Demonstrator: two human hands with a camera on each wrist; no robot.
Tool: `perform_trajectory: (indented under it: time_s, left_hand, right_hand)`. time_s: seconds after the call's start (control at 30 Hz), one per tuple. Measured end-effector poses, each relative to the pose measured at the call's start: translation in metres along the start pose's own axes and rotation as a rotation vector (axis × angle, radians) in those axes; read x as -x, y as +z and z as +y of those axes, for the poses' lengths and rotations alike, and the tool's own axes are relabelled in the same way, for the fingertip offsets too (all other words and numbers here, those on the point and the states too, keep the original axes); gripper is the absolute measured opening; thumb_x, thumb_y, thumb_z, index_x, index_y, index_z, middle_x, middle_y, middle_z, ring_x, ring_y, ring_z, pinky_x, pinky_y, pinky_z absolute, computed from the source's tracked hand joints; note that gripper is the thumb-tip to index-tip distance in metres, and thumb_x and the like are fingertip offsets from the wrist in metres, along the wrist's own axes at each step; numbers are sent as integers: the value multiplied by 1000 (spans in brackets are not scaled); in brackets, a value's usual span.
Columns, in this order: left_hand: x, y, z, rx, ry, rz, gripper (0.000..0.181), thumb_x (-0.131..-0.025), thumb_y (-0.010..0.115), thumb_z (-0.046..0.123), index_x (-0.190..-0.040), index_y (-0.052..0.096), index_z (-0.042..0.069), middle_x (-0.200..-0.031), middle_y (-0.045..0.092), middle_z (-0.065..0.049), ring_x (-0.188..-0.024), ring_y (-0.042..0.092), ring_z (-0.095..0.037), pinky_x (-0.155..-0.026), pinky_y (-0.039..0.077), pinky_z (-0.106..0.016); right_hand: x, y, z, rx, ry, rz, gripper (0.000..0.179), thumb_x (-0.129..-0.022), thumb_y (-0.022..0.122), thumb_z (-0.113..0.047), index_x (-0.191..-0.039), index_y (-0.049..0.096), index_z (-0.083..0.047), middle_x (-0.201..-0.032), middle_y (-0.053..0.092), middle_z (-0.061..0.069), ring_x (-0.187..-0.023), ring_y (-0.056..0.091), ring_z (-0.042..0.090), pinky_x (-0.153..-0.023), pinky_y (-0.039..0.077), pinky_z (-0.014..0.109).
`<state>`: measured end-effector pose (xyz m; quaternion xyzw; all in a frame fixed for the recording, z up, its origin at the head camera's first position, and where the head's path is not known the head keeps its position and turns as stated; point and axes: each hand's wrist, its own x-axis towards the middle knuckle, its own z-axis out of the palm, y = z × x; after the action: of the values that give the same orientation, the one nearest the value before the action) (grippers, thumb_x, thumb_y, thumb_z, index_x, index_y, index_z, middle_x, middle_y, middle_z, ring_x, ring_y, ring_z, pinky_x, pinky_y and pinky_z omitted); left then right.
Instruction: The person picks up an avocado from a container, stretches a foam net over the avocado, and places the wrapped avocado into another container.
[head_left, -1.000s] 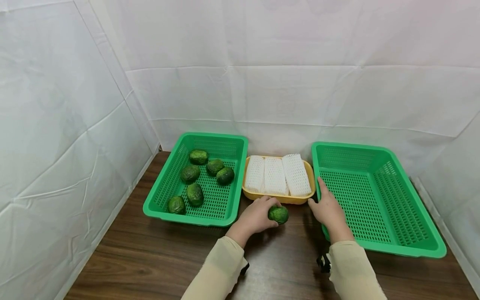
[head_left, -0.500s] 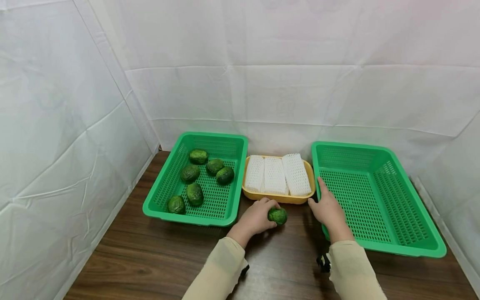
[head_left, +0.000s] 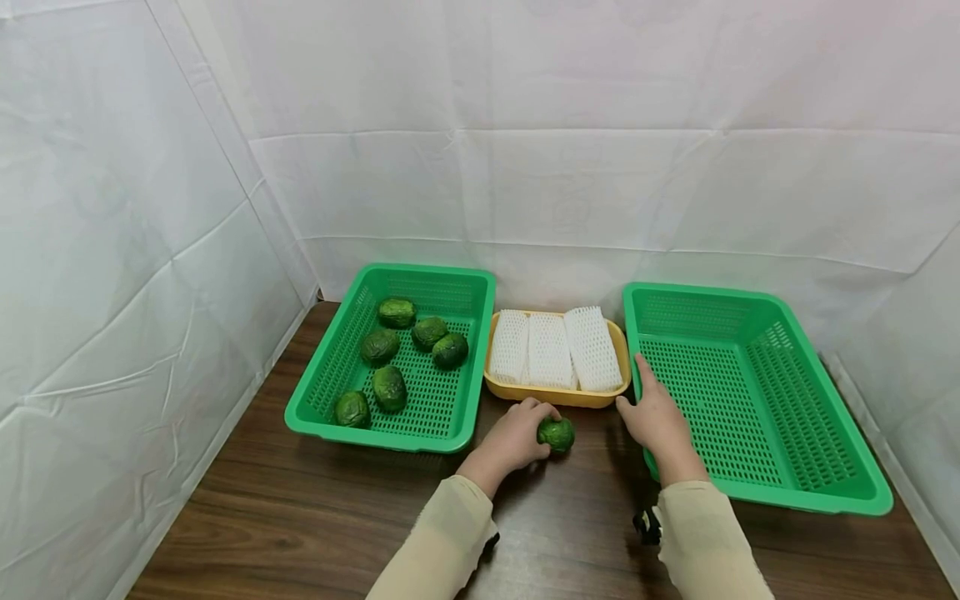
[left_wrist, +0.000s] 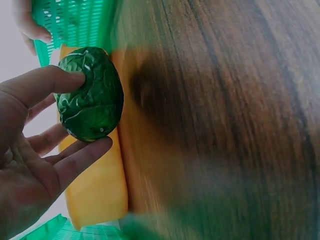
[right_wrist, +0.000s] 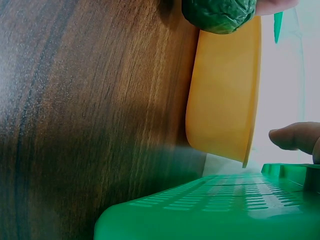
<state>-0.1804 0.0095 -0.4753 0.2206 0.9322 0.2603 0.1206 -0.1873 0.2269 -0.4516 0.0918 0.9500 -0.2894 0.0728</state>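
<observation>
My left hand (head_left: 517, 433) holds a dark green, wrinkled avocado (head_left: 557, 435) over the table, in front of the yellow tray. In the left wrist view the thumb lies on one side of the avocado (left_wrist: 92, 95) and fingertips support its lower end. My right hand (head_left: 658, 421) rests at the left rim of the right green basket (head_left: 738, 417), its index finger stretched along the edge. The right wrist view catches only its thumb (right_wrist: 295, 137) and part of the avocado (right_wrist: 218, 15). Several more avocados (head_left: 389, 388) lie in the left green basket (head_left: 429, 408).
Between the two baskets stands the yellow tray (head_left: 551, 397) with white foam net sleeves (head_left: 550, 352) side by side in it. All stand on a dark wooden table (head_left: 300, 517). White cloth (head_left: 570, 183) hangs behind and at the sides.
My left hand and the avocado have shifted only very slightly toward me. The right hand, the baskets and the tray stay where they were.
</observation>
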Motion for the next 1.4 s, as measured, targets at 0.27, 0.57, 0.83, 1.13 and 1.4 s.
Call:
perform_trajectory:
  time_s: [0.27, 0.57, 0.83, 1.13, 1.4]
  left_hand:
    - [0, 3, -1, -31, 26, 37, 38, -83, 70, 19, -119, 57, 22, -121, 49, -2, -109, 47, -22, -81, 45, -32]
    - [0, 5, -4, -6, 40, 19, 35, -83, 71, 18, -115, 58, 22, -119, 48, -2, -112, 45, -23, -82, 45, -33]
    - [0, 6, -7, -13, 81, 11, 31, -81, 73, 21, -110, 60, 21, -112, 49, -1, -108, 47, -21, -80, 45, -30]
    - [1, 5, -7, -26, 105, 8, 30, -80, 74, 20, -107, 61, 19, -108, 50, 1, -104, 49, -19, -81, 45, -29]
    - [2, 5, -7, -36, 107, 14, 31, -80, 75, 21, -107, 61, 19, -109, 50, 1, -105, 48, -19, -82, 45, -28]
  right_hand:
    - [1, -1, -1, -7, 1, -1, 76, -94, 48, -23, -150, -4, -20, -144, 20, 33, -121, 31, 52, -89, 35, 63]
    - [0, -1, 0, 3, 0, 2, 77, -94, 48, -23, -150, -5, -20, -142, 21, 34, -118, 35, 53, -86, 36, 63]
    - [0, 0, 0, -3, -2, 5, 76, -94, 48, -23, -150, -4, -20, -143, 20, 34, -118, 35, 53, -86, 36, 63]
    - [0, -1, -1, -7, 0, 9, 76, -94, 48, -22, -150, -3, -19, -143, 20, 34, -120, 32, 52, -88, 34, 63]
    - [0, 0, -1, -6, -2, 6, 76, -94, 48, -22, -150, -3, -19, -143, 21, 34, -119, 33, 53, -87, 35, 63]
